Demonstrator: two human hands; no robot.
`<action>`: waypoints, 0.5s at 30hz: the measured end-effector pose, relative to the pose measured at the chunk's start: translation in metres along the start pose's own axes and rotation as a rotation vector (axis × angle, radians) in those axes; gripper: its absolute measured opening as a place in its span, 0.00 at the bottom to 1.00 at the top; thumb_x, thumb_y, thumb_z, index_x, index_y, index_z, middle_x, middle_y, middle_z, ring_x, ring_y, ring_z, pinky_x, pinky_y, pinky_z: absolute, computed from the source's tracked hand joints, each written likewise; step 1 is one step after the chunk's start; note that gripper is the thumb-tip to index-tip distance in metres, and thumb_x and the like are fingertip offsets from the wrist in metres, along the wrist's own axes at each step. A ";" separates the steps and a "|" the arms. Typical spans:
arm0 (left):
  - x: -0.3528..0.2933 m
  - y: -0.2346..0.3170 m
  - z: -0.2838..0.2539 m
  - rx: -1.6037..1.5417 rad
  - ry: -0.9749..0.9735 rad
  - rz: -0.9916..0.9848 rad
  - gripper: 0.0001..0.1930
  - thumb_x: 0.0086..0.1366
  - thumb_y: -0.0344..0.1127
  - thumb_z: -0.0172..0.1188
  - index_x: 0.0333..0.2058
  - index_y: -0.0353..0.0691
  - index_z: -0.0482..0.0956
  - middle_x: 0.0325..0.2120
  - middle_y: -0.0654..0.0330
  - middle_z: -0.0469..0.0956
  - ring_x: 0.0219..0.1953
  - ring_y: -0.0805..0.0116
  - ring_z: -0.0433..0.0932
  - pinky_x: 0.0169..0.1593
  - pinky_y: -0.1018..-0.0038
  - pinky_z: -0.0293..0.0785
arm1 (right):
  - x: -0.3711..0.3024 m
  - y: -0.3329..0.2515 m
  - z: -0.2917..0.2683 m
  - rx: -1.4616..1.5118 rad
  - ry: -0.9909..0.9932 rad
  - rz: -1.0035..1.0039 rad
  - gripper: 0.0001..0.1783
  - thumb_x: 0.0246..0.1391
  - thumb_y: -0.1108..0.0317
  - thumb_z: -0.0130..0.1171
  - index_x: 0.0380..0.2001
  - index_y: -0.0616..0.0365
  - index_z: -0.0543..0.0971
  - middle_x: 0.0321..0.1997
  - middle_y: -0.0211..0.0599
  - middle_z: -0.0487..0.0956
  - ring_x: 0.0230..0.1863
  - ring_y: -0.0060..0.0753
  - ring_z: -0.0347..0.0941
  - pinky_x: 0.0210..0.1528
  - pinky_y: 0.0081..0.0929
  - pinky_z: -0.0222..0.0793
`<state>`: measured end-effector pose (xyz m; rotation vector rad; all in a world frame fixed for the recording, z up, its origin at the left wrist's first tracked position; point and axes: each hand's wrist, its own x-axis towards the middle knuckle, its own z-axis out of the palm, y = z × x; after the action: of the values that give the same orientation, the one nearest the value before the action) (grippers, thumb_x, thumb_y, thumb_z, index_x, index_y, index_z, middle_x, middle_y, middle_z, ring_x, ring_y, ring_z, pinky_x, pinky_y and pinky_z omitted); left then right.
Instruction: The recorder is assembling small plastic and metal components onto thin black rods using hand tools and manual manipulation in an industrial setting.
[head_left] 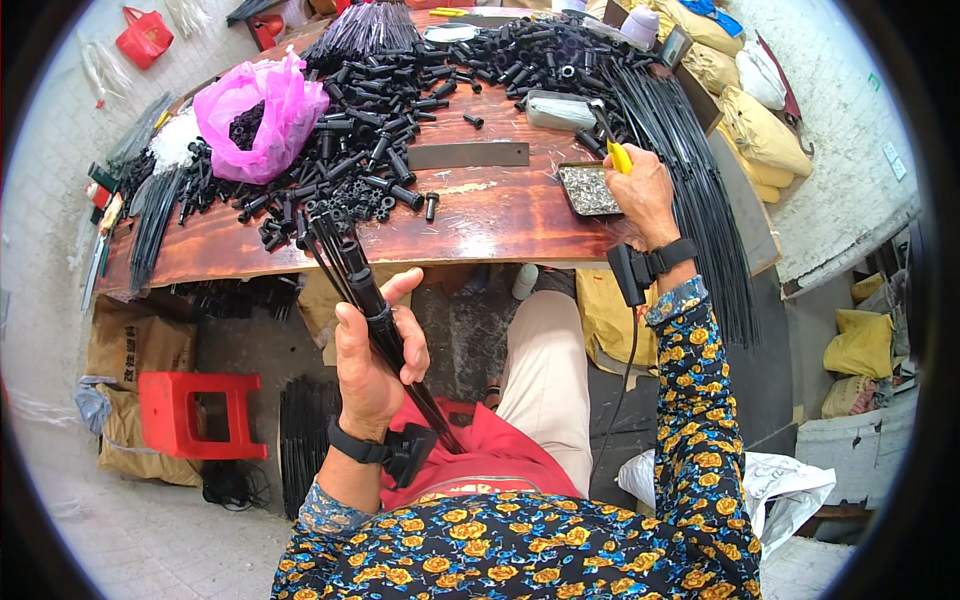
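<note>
My left hand is closed around a bundle of thin black rods with a black tubular fitting, much like a folded umbrella frame. It slants from the table's front edge down to my lap, and its upper ends fan out slightly. My right hand grips yellow-handled pliers, their dark jaws pointing away from me. The pliers are over the right side of the table, beside a small dark tray of tiny silvery pieces. My right fingers partly hide the handles.
Black plastic fittings are heaped across the wooden table, around a pink bag and a flat metal strip. Long black rods line the right edge. A clear container stands behind the tray. A red stool is at left.
</note>
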<state>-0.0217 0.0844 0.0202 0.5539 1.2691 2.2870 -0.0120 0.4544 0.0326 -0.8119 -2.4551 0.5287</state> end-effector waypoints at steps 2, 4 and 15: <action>0.001 -0.001 0.001 -0.005 0.001 -0.009 0.45 0.67 0.71 0.35 0.58 0.30 0.68 0.12 0.65 0.66 0.11 0.77 0.60 0.17 0.77 0.58 | 0.001 0.006 0.003 0.026 -0.020 0.005 0.11 0.47 0.66 0.56 0.34 0.52 0.82 0.32 0.48 0.82 0.37 0.53 0.80 0.40 0.44 0.73; 0.000 -0.002 0.001 -0.006 -0.001 -0.010 0.45 0.67 0.71 0.35 0.58 0.30 0.68 0.12 0.65 0.66 0.11 0.77 0.60 0.17 0.77 0.58 | 0.001 0.008 0.007 0.071 -0.041 0.005 0.11 0.45 0.68 0.56 0.34 0.54 0.82 0.32 0.49 0.82 0.38 0.52 0.80 0.41 0.42 0.72; 0.003 0.003 0.002 -0.142 -0.003 -0.084 0.50 0.64 0.76 0.29 0.58 0.31 0.69 0.12 0.65 0.65 0.10 0.76 0.59 0.17 0.76 0.58 | -0.023 -0.014 -0.002 -0.156 0.048 -0.029 0.12 0.50 0.69 0.54 0.40 0.58 0.75 0.33 0.55 0.80 0.40 0.60 0.77 0.41 0.52 0.71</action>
<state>-0.0236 0.0860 0.0239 0.4453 1.0964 2.2834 -0.0009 0.4300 0.0339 -0.8393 -2.4826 0.3062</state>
